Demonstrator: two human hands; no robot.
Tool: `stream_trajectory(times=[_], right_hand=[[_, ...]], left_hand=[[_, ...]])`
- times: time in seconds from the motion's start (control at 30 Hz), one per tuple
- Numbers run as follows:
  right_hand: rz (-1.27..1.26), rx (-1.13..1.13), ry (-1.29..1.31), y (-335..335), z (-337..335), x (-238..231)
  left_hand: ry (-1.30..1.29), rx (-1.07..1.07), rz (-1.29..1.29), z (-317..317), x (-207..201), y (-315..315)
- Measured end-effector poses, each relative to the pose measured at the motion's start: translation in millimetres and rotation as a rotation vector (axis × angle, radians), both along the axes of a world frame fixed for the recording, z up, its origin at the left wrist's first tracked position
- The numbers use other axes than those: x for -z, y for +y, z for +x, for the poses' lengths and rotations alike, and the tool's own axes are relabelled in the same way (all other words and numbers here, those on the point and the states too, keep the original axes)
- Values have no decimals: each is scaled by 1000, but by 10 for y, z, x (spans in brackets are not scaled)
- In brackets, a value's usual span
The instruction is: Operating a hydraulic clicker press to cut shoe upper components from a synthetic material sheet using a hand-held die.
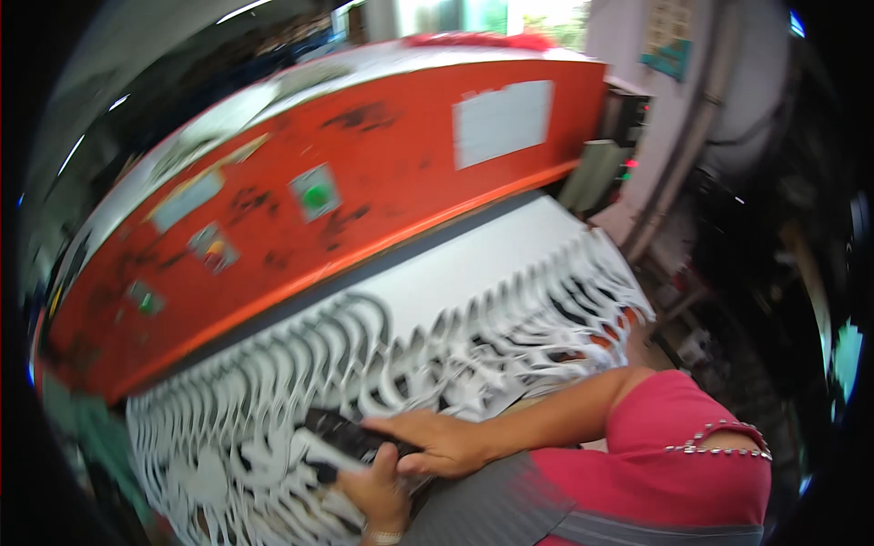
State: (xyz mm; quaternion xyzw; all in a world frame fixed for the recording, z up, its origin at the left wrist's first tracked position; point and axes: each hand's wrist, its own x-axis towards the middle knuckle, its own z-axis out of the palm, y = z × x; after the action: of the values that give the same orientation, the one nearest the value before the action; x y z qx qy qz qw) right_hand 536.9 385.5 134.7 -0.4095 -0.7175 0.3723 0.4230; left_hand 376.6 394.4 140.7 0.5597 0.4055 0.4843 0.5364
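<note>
My right hand [439, 442] reaches in from the right and is closed on a bundle of dark, elongated pieces [341, 432]. My left hand [378, 492], thumb raised, is closed around the near end of the same bundle. Motion blur hides what kind of pieces they are. Beneath and beyond both hands spreads a white sheet [492, 255] cut into rows of curved slots, with thin, tangled strips left between them. Dark curved outlines show through part of it, left of the middle.
Behind the sheet stands a long orange-red machine beam [401, 155] with a green button [315, 197], a red-orange knob [215, 254] and a pale paper panel [503, 124]. A pink post [678, 173] rises at the right. Green cloth [100, 446] hangs at the left edge.
</note>
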Motion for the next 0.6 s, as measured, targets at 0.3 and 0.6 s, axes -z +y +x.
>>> stream_trajectory(times=[0.3,0.6], right_hand=[[-119,156,250,-202,-317,-243],[-72,28,123,-466,-110,-433]], left_hand=[[-493,105,-168,-182,281,-196],[277,332,645,-634,-166,-139]])
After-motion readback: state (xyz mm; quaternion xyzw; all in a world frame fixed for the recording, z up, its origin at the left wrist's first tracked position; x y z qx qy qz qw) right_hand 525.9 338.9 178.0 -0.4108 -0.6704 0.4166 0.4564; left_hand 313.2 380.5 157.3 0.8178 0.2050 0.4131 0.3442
